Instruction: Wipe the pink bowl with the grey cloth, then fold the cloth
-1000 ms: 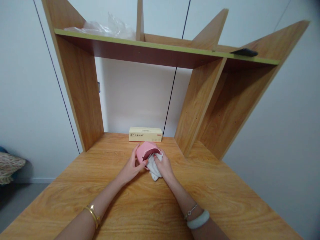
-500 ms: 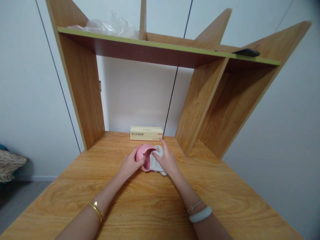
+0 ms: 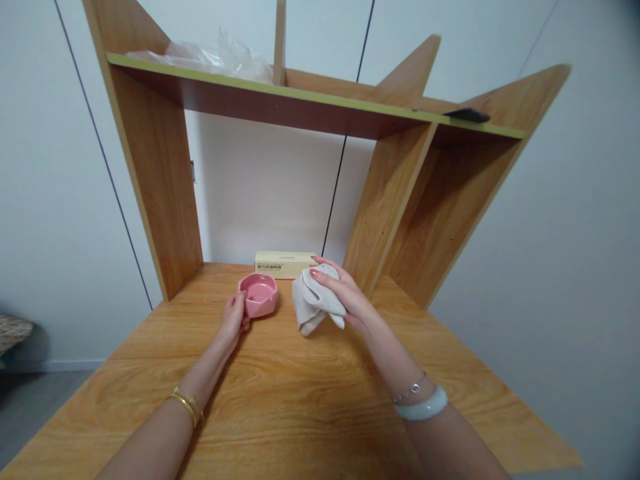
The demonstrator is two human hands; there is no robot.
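The pink faceted dish point(image 3: 259, 295) is located on the far half of the tabletop point(image 3: 280, 400), left of the cloth and just nearer than the box. Its open mouth faces upward with a slight tilt toward the near side, exposing the pink inner floor and wall; notches interrupt the rim. The dish is about as wide as it is deep, so no long axis is distinct. Whether its base touches the tabletop cannot be determined. The left hand point(image 3: 234, 316) grips the dish at its left side: the thumb is over the rim, and the fingers are bent against the outer wall, leaving only the wall thickness between them. The right hand point(image 3: 345, 293) holds a folded whitish cloth point(image 3: 315, 303), apart from the dish. Its thumb lies on the cloth, its index finger extends left along the far side, and the other fingers are mostly hidden. The cloth hangs downward, with a loose corner toward the near left. The cream printed box point(image 3: 280, 268) sits at the far edge of the tabletop, long axis left to right; its contents are not visible. On the shelf point(image 3: 300, 95) above, a clear plastic bag point(image 3: 215, 63) occupies the left compartment and a dark flat object point(image 3: 469, 115) the right.
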